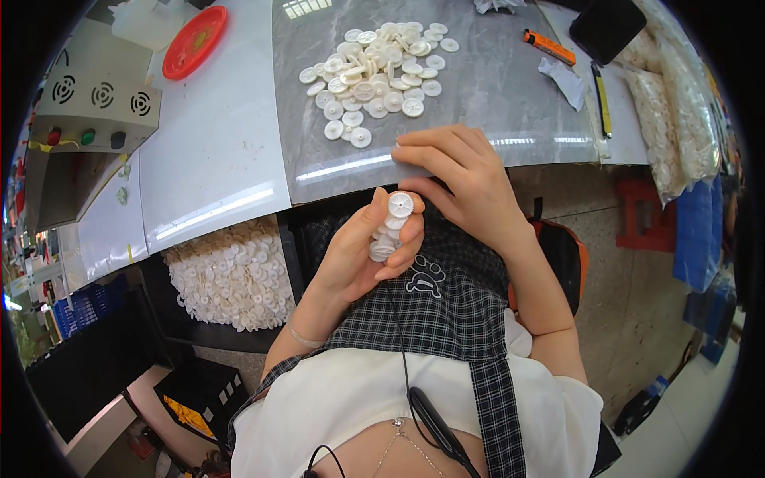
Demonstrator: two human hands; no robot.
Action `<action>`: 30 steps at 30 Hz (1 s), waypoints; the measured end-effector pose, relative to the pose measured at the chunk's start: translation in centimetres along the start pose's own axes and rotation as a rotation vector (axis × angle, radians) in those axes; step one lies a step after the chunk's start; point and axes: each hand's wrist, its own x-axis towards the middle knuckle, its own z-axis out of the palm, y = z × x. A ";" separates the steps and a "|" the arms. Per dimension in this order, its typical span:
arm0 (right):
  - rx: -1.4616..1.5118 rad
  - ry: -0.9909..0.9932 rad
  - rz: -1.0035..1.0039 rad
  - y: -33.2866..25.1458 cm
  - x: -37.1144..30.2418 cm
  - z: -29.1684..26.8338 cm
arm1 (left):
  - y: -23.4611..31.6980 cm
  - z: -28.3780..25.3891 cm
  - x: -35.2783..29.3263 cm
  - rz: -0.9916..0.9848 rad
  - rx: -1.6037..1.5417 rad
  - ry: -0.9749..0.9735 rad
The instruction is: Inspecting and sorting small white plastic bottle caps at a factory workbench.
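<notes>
My left hand [362, 247] is curled around several small white plastic wheels [386, 244], stacked in the palm. The topmost wheel [401, 205] faces up between thumb and fingers, its spokes and centre hole showing. Just right of it, my right hand [458, 171] hovers at the front edge of the table. Its fingers are stretched leftward with the thumb apart below, and I see nothing between them. Beyond both hands, a loose heap of the same white wheels [376, 105] lies on the grey tabletop [510, 99].
A black bin [239, 338] full of white parts [231, 283] sits below the table at left. Around the tabletop are a red dish [177, 60], a metal box with buttons [96, 103], an orange tube-like item [550, 47], a yellow-black cutter [602, 99] and filled clear bags [665, 127].
</notes>
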 end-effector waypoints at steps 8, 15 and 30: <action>0.271 0.129 0.146 -0.1 -1.8 -0.6 | 0.1 0.7 0.1 0.114 0.366 -0.061; 0.830 0.046 0.419 -2.5 -0.4 -1.2 | -0.3 0.5 0.1 0.072 0.298 -0.028; 0.028 -0.044 -0.104 -0.3 1.0 0.7 | 0.3 -0.5 -0.7 0.094 0.021 -0.073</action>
